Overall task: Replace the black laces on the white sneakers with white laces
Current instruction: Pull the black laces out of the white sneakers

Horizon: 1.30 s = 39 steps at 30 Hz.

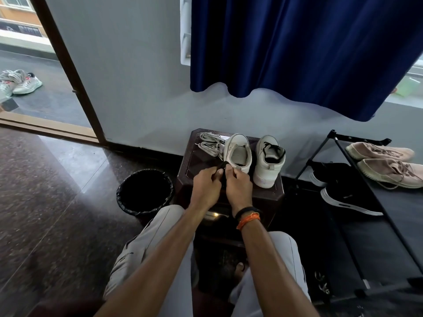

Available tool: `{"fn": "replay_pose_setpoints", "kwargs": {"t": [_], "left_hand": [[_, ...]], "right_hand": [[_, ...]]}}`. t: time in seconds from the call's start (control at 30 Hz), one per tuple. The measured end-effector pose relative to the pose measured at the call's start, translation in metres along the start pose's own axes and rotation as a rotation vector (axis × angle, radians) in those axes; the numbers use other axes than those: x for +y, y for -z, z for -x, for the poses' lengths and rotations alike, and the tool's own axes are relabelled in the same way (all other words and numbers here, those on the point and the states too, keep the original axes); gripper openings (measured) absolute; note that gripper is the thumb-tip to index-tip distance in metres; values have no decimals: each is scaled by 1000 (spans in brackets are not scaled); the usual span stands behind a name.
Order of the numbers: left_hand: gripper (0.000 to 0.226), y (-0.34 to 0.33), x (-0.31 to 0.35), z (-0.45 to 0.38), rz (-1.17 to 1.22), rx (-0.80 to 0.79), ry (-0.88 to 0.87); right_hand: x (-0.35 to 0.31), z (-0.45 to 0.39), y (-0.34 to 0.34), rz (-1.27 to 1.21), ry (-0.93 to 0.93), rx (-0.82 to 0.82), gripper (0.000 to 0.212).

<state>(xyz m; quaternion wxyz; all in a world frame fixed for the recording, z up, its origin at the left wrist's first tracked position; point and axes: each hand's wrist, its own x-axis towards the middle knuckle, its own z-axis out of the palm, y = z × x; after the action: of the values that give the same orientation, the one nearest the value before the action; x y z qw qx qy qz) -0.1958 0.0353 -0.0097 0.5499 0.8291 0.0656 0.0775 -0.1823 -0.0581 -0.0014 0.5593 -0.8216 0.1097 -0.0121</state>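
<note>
Both hands meet at the heel of the laceless sneaker [238, 153]: left hand [207, 187] and right hand [238, 186] each pinch the black lace [223, 165], grip clamped tight. At two o'clock from the hands stands the second sneaker [269, 161], black-laced. At eleven o'clock white laces [210, 143] lie on the dark bench [190, 161]. Bin [144, 191] at nine o'clock.

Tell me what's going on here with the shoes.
A seated person is swapping shoelaces. Both hands, left hand and right hand, pinch a black lace over a dark stool. The left sneaker on it looks unlaced; the right sneaker has its black lace in. White laces lie bundled beside them, untouched. A bin stands to the left.
</note>
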Motion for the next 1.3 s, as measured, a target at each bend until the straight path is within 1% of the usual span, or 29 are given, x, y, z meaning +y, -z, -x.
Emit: {"fn": "replay_pose_setpoints", "kwargs": {"t": [0.07, 0.2, 0.27, 0.33, 0.43, 0.5, 0.57, 0.6, 0.7, 0.73, 0.77, 0.8, 0.83, 0.9, 1.0, 1.17, 1.23, 1.3], "left_hand": [[23, -7, -7, -1, 8, 38, 5], [33, -11, -15, -1, 20, 87, 97], [35, -11, -15, -1, -97, 77, 134], [38, -10, -14, -2, -229, 17, 147], [43, -7, -12, 0, -359, -110, 97], [44, -4, -12, -5, -368, -212, 114], [37, 2, -13, -13, -278, -262, 169], [32, 6, -15, -18, -183, -260, 182], [12, 19, -21, -25, 117, -248, 122], [22, 25, -22, -26, 209, -273, 128], [39, 31, -22, -27, 261, -303, 125], [48, 37, -23, -30, 282, -338, 115], [48, 43, -22, -32, 273, -384, 76], [39, 51, -23, -35, 270, -471, 26], [31, 58, -29, -40, 293, -459, 38], [25, 61, -41, -48, 274, -423, 35], [25, 63, -45, -50, 302, -385, 40], [24, 64, -48, -54, 348, -331, 61]], "right_hand": [[4, 0, -10, -163, -99, -16, 35], [9, 0, -19, -402, -238, -117, 33], [5, 3, -18, -505, -299, -169, 31], [6, 2, -16, -552, -364, -195, 29], [9, -1, -15, -568, -424, -217, 29], [11, -2, -15, -619, -449, -229, 31], [14, -3, -16, -666, -445, -257, 28], [14, -4, -15, -661, -423, -271, 28], [14, -3, -11, -571, -346, -328, 29], [14, -4, -9, -557, -335, -368, 28], [13, -5, -6, -555, -335, -421, 28], [12, -6, -3, -562, -347, -487, 27], [13, -9, -1, -577, -368, -553, 27], [13, -14, 1, -617, -417, -658, 24], [16, -22, -1, -638, -425, -756, 22], [19, -31, -6, -578, -360, -787, 23], [17, -33, -10, -558, -326, -762, 29], [14, -34, -14, -530, -307, -692, 34]]}}
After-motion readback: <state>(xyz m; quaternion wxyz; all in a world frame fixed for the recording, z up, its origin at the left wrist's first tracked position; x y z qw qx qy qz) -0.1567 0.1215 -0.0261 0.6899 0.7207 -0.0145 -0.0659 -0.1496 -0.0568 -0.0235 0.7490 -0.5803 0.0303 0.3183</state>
